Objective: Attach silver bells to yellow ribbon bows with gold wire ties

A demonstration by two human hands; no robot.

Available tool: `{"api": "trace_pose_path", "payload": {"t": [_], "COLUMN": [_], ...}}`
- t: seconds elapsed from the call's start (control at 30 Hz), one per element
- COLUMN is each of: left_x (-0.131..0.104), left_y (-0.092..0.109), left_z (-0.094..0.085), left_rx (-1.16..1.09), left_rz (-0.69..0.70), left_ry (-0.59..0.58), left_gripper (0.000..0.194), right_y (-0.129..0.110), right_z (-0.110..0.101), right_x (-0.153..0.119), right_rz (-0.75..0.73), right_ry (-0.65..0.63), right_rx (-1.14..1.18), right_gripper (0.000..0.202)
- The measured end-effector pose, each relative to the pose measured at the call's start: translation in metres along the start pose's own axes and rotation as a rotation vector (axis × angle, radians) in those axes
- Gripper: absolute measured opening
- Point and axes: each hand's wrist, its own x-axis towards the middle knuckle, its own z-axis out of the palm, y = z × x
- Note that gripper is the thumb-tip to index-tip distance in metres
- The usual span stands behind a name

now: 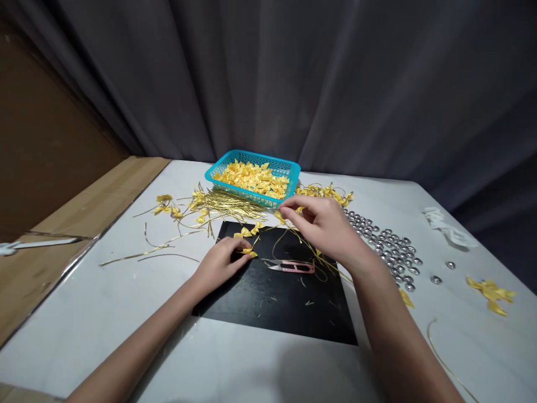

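Over the black mat (260, 302), my left hand (222, 258) pinches a small yellow ribbon bow (250, 253). A gold cord rises from beside that bow, and more yellow bows (247, 231) lie just beyond my fingers. My right hand (323, 224) is raised to the right, with thumb and fingertips pressed together. Whatever is between them is too small to make out. Gold cords and a few bows lie behind and below this hand, partly hidden by it. Pink-handled thread snips (296, 267) rest on the mat between my hands, with cord scraps around.
A blue basket (212, 169) of yellow bows stands at the back. Before it lies a bundle of gold cords (235, 206). Many silver beads (390, 249) spread to the right, near a white crumpled item (448, 228) and more bows (490, 292). Cardboard (75, 212) borders the left edge.
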Motion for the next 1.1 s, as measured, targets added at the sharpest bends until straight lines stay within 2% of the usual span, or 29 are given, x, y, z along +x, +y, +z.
{"api": "trace_pose_path", "payload": {"t": [0.1, 0.23, 0.3, 0.4, 0.5, 0.57, 0.67, 0.87, 0.97, 1.1], "left_x": [-0.002, -0.005, -0.007, -0.010, -0.012, -0.015, -0.018, -0.029, -0.034, -0.037], "left_y": [0.004, 0.018, 0.026, 0.036, 0.045, 0.051, 0.063, 0.082, 0.088, 0.092], "left_z": [0.001, -0.002, -0.004, -0.003, -0.001, -0.001, -0.005, -0.017, -0.024, -0.030], "left_rx": [-0.194, -0.450, -0.656, -0.769, -0.777, -0.775, -0.779, -0.917, -0.957, -0.985], "left_rz": [-0.070, -0.172, -0.266, -0.330, -0.343, -0.339, -0.331, -0.365, -0.372, -0.366], "left_ry": [0.074, 0.174, 0.230, 0.329, 0.425, 0.454, 0.427, 0.271, 0.206, 0.197], "left_gripper": [0.021, 0.042, 0.036, 0.018, 0.020, 0.022, 0.021, 0.015, 0.017, 0.025], "right_y": [-0.001, -0.011, -0.018, -0.031, -0.043, -0.049, -0.053, -0.056, -0.057, -0.057], "right_z": [0.000, 0.008, 0.018, 0.040, 0.058, 0.064, 0.064, 0.060, 0.056, 0.051], "right_x": [-0.001, -0.003, -0.003, -0.004, -0.005, -0.007, -0.010, -0.016, -0.017, -0.016], "right_rz": [0.021, 0.074, 0.122, 0.275, 0.367, 0.373, 0.331, 0.245, 0.252, 0.254], "right_ry": [-0.065, -0.133, -0.103, 0.056, 0.034, 0.030, 0.104, 0.287, 0.333, 0.355], "right_rx": [-0.005, 0.050, 0.133, 0.187, 0.148, 0.161, 0.226, 0.418, 0.472, 0.502], "right_gripper": [0.018, 0.014, 0.012, 0.012, 0.010, 0.009, 0.009, 0.008, 0.008, 0.008]}}
